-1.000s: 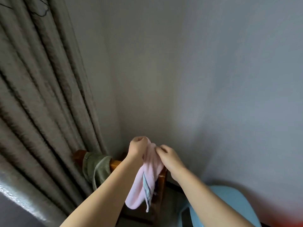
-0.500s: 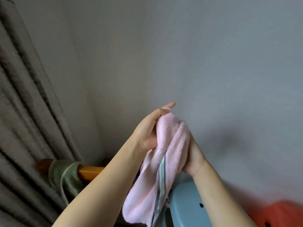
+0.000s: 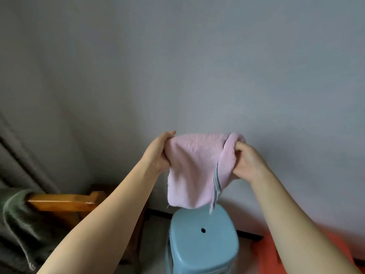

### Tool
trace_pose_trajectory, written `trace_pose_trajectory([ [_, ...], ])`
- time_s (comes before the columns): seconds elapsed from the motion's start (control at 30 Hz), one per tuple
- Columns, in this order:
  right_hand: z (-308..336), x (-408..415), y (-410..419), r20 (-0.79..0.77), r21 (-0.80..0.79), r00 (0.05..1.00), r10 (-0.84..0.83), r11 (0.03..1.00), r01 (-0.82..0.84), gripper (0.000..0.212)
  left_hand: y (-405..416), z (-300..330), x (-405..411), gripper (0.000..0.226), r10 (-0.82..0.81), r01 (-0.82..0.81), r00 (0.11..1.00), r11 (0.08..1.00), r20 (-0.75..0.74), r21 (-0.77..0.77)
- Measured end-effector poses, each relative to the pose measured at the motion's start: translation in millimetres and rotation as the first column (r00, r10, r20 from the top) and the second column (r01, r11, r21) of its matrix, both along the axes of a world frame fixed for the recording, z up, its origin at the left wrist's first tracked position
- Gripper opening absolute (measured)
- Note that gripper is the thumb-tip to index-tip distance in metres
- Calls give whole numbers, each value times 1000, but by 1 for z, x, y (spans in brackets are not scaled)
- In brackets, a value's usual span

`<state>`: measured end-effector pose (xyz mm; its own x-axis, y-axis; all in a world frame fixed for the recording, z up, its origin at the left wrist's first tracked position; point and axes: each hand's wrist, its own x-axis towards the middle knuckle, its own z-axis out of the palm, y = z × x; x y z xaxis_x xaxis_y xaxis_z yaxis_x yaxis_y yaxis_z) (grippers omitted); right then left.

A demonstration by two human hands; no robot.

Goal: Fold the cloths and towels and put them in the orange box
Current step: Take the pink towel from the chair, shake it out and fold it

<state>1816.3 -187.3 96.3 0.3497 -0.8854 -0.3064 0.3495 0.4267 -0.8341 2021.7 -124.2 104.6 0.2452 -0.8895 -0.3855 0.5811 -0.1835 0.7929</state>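
Note:
A pink towel (image 3: 193, 171) with a striped edge hangs spread in the air in front of the grey wall. My left hand (image 3: 158, 153) grips its upper left corner and my right hand (image 3: 248, 163) grips its bunched upper right side. The towel's lower edge hangs just above a light blue plastic stool (image 3: 201, 248). The orange box (image 3: 262, 252) shows at the bottom right, mostly hidden behind my right forearm.
A wooden chair rail (image 3: 65, 200) stands at the left with a dark green cloth (image 3: 15, 220) draped over it. A grey curtain (image 3: 21, 161) hangs at the far left. The wall is close behind everything.
My hands have moved apart and spread the pink towel out flat between them; earlier they held it bunched together. The view has swung right, bringing the stool and the orange box in.

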Motion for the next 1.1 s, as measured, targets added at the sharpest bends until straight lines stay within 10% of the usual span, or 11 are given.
trace_pose_trajectory([
  [0.17, 8, -26, -10, 241, -98, 956, 168, 984, -148, 43, -10, -25, -22, 23, -26, 41, 992, 992, -123, 120],
  [0.3, 1, -20, -27, -230, -319, 949, 217, 904, -284, 13, -11, -61, -48, 30, -165, 177, 984, 927, -65, 330],
  [0.4, -5, -20, -39, -826, -376, 558, -73, 810, -450, 44, -16, -52, -55, 35, -283, 309, 950, 910, -130, 277],
  [0.67, -28, -55, -61, -958, -288, 131, -257, 883, -372, 35, -32, -9, -51, 18, -197, 197, 980, 980, -2, -7],
  [0.77, -43, -61, -67, -947, -298, 200, -252, 922, -248, 19, -32, -11, -53, 18, -232, 232, 973, 973, 13, 15],
  [0.97, -50, -71, -68, -651, -189, 739, -174, 980, 64, 17, -30, -23, -14, 16, -107, 99, 994, 981, 35, 166],
  [1.03, -48, -69, -65, -699, -236, 705, -117, 969, -74, 11, -31, -26, -3, 17, -67, 53, 996, 977, 65, 206],
  [1.1, -45, -66, -66, -873, -330, 452, -182, 903, -275, 17, -32, -24, 1, 17, -55, 34, 994, 978, 97, 207],
])
